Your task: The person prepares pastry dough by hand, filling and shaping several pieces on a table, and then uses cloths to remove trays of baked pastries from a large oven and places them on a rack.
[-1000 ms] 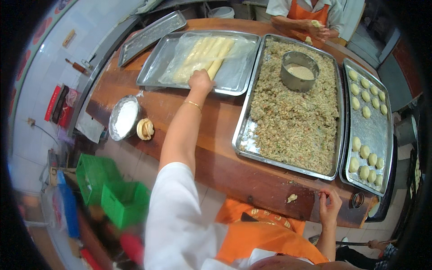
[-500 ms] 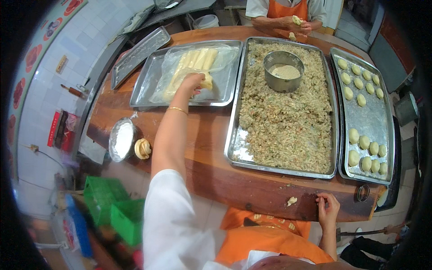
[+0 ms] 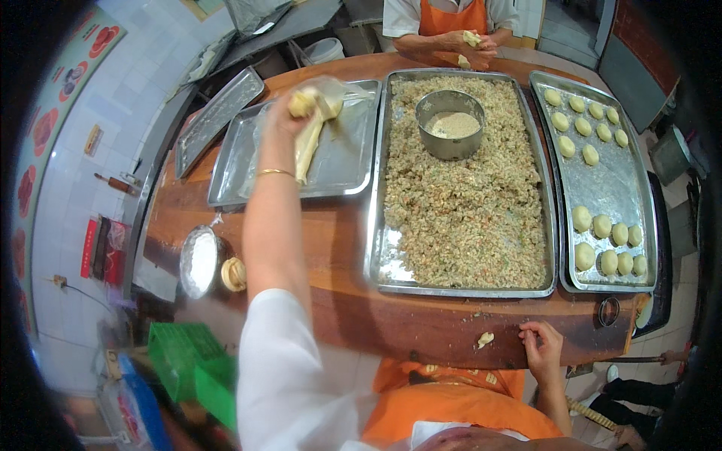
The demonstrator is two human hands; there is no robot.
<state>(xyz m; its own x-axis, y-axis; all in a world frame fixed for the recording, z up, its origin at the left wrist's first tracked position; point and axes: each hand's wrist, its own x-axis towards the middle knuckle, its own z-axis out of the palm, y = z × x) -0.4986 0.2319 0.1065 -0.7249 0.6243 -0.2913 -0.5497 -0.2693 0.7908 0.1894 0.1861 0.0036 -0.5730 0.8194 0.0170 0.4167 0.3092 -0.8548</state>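
Observation:
My left hand (image 3: 283,120) is raised over the left metal tray (image 3: 353,159), closed on a pale strip of dough (image 3: 307,150) that hangs from it. Clear plastic sheeting (image 3: 329,89) is lifted up beside the strip. Motion blurs part of this, so how the fingers grip is hard to see. On the wooden table's near edge rests my right hand (image 3: 543,350), fingers loosely apart and holding nothing. A small scrap of dough (image 3: 486,340) lies just left of it.
A large tray (image 3: 558,225) holds crumbly filling and a metal bowl (image 3: 453,143) of pale crumbs. Further right, another tray (image 3: 602,184) carries several dough rounds. A flour bowl (image 3: 201,263) stands left, beside a coiled dough piece (image 3: 233,274). Across the table, a person (image 3: 451,34) handles dough.
My left hand has risen away from the tray, lifting the dough strip and plastic sheeting with it. My right hand stays at the table edge. The view has shifted slightly.

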